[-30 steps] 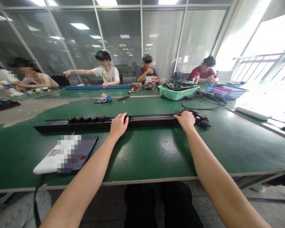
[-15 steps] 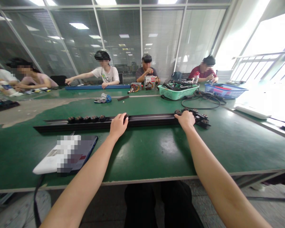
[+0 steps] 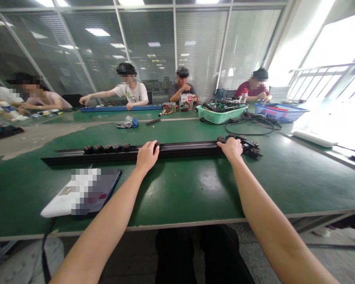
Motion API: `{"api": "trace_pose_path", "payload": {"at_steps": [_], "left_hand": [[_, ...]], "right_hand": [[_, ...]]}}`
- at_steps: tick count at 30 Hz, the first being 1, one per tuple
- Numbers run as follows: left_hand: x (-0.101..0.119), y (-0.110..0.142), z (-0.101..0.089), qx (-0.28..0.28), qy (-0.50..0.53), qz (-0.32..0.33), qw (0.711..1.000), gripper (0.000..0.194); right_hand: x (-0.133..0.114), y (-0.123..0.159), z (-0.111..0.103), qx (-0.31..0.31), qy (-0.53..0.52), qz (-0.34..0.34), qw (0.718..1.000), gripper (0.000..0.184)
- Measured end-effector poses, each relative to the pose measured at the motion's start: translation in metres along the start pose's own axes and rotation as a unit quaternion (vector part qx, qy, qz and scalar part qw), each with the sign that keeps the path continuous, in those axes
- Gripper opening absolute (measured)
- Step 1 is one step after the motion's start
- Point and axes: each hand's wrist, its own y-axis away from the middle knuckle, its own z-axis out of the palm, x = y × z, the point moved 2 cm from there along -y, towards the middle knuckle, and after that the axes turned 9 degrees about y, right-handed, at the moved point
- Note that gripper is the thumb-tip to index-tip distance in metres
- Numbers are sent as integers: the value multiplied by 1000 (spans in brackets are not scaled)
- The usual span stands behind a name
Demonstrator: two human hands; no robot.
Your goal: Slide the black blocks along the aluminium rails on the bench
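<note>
The extruded rail [image 3: 183, 150] lies across the near side of your workbench [image 3: 195, 193], under your left hand [image 3: 147, 157] and right hand [image 3: 231, 150], with a row of knobs [image 3: 106, 148] on its left part. A flat case [image 3: 83, 192] sits nearer, at left. Farther off lie a rag [image 3: 126, 123], a cable basket [image 3: 221, 114] to its right, and a second basket [image 3: 281, 112] farther right.

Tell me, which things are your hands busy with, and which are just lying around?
Being used:
left hand
right hand
long black rail
black knobs along it

Just lying around:
blurred white-and-dark flat thing
crumpled cloth
green basket of cables
blue basket
</note>
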Motion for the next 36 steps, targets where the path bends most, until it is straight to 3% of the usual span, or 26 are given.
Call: {"api": "trace_pose_path", "payload": {"at_steps": [13, 36], "left_hand": [[1, 0, -1, -2, 7, -1, 1000, 43], [2, -4, -4, -3, 6, 0, 1000, 48]], "right_hand": [[-2, 5, 0, 21, 8, -26, 999, 51], [-5, 7, 1, 35, 12, -50, 998, 53]]}}
